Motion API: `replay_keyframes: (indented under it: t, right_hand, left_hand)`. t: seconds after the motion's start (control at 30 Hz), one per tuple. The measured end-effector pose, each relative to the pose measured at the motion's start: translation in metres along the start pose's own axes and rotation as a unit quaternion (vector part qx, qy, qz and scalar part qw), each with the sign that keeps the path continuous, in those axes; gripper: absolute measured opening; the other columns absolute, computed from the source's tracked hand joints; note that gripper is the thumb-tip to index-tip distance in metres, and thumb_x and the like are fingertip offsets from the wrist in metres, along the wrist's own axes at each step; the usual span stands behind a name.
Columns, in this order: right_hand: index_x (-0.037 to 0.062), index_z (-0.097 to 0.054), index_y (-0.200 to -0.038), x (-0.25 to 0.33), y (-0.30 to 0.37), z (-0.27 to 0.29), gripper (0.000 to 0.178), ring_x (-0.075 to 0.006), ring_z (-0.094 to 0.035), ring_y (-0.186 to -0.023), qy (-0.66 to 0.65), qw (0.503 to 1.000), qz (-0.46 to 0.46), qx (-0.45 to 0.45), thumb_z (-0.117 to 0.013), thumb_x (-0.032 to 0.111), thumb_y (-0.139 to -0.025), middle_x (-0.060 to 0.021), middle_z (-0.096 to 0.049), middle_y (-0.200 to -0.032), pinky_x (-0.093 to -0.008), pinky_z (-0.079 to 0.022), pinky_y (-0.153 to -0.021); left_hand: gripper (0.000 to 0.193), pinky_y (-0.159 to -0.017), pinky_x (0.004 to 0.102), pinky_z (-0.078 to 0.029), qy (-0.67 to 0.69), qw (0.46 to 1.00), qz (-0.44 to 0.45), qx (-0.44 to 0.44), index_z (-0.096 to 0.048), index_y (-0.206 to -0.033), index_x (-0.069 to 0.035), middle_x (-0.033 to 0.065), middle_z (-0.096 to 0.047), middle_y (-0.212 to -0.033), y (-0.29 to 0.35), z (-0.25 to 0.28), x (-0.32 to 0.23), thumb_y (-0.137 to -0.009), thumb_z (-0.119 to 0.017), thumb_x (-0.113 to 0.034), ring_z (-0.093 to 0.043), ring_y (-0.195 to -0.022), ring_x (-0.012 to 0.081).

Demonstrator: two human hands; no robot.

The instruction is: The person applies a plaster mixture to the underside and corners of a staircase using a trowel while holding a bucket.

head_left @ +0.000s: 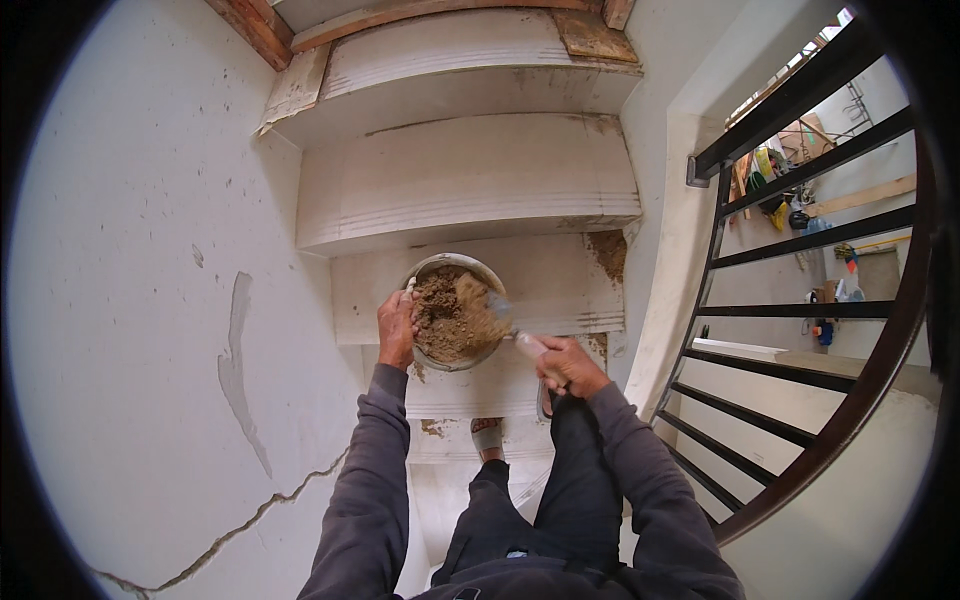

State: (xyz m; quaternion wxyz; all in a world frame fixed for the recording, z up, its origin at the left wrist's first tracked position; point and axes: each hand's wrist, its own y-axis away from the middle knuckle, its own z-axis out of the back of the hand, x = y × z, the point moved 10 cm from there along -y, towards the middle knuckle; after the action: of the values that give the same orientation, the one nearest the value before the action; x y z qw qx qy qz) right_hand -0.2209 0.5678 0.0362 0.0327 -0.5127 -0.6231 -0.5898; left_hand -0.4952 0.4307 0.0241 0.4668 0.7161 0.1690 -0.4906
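1. Bucket is apparently resting on a stair.
2. I'm watching the left hand gripping its edge, the right hand gripping a trowel.
3. Hard scooping could be tipping it, spilling sandy mix.

I am looking at a narrow flight of pale stairs, with fine lines along the front of the treads. The white wall on the left carries dark specks, a long grey patch and, lower, a jagged crack. Wooden boards lie near the top. On the right stands a black railing; beyond its bars, a plank lies among mixed clutter.
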Motion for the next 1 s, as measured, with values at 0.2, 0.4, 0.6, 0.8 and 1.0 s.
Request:
replay_keyframes:
  t: [0.2,0.4,0.6,0.8,1.0]
  right_hand:
    - [0.0084,-0.045,-0.128,0.093,-0.027,0.094,0.04,-0.009,-0.051,-0.053,-0.219,0.974,0.053,-0.027,-0.054,0.021,-0.092,-0.0067,-0.057,-0.08,-0.0206,-0.038,-0.038]
    - [0.009,-0.047,-0.128,0.147,-0.01,0.1,0.039,-0.0092,-0.051,-0.053,-0.133,0.981,0.092,-0.102,-0.053,0.022,-0.092,-0.0057,-0.057,-0.078,-0.022,-0.037,-0.037]
    - [0.008,-0.061,-0.124,0.059,0.01,0.018,0.044,-0.0183,-0.062,-0.056,0.173,0.973,0.046,-0.143,-0.058,0.017,-0.081,-0.011,-0.064,-0.073,-0.0338,-0.047,-0.043]
    - [0.0101,-0.061,-0.123,0.041,-0.017,-0.032,0.048,-0.0405,-0.064,-0.084,0.522,0.808,0.2,-0.186,-0.064,0.019,-0.077,-0.0205,-0.066,-0.086,-0.0483,-0.051,-0.075]
    - [0.0155,-0.054,-0.13,0.031,-0.028,-0.038,0.054,-0.0391,-0.065,-0.085,0.598,0.758,0.195,-0.175,-0.064,0.015,-0.077,-0.0197,-0.066,-0.086,-0.0485,-0.052,-0.075]
  left_hand:
    - [0.025,-0.043,0.0202,-0.034,-0.018,1.0,-0.001,-0.003,-0.057,-0.102,-0.005,-0.0062,-0.036,-0.061,-0.003,0.002,-0.001,-0.099,-0.05,-0.028,-0.036,-0.047,0.004]
    - [0.026,-0.043,0.0195,-0.033,-0.009,1.0,-0.001,-0.003,-0.058,-0.102,-0.005,-0.0067,-0.036,-0.061,0.001,-0.005,-0.002,-0.099,-0.049,-0.029,-0.035,-0.048,0.0036]
    - [0.027,-0.043,0.0191,-0.031,-0.006,1.0,-0.009,0.003,-0.06,-0.101,-0.005,-0.0075,-0.036,-0.062,0.006,-0.004,-0.006,-0.098,-0.051,-0.03,-0.033,-0.048,0.0024]
    - [0.028,-0.045,0.0191,-0.029,0.008,1.0,-0.001,0.013,-0.061,-0.098,-0.004,-0.0084,-0.037,-0.064,0.005,-0.005,-0.005,-0.097,-0.054,-0.031,-0.034,-0.052,0.0018]
    - [0.03,-0.046,0.0191,-0.031,-0.026,1.0,-0.015,-0.004,-0.061,-0.102,-0.003,-0.0074,-0.036,-0.064,0.007,-0.007,-0.007,-0.098,-0.053,-0.032,-0.034,-0.052,0.0027]
